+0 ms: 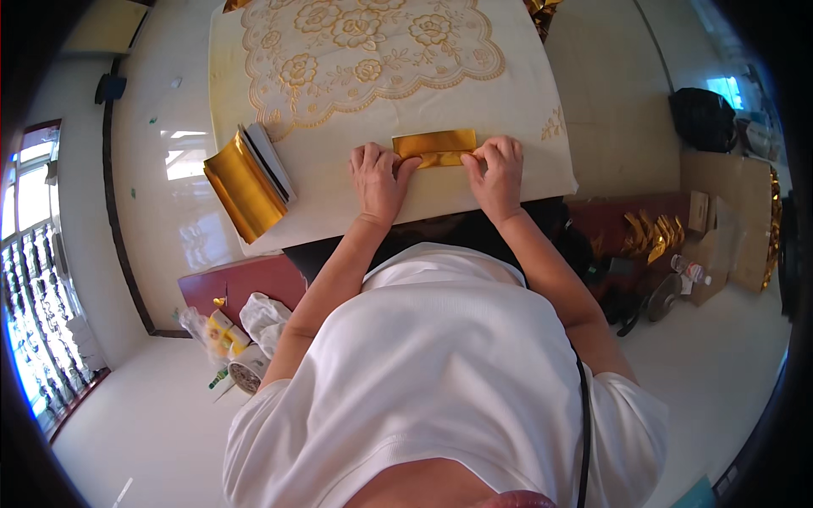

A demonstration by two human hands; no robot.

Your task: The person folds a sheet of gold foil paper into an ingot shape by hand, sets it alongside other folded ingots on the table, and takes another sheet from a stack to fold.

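A strip of shiny gold foil paper (436,144) lies on the pale tablecloth, with a fold along its near side. My left hand (378,179) pinches its left end between thumb and curled fingers. At the right end, my right hand (497,175) grips the near corner the same way. To the left, a stack of gold foil sheets (243,188) hangs curved over the table's edge, with grey and white sheets (269,161) beside it.
The table (339,148) wears a cloth with gold flower embroidery. A maroon bench (246,279) stands at the left with plastic bags (264,317). Folded gold foil pieces (654,235) lie on the right bench, near a plastic bottle (690,269) and a cardboard box (737,212).
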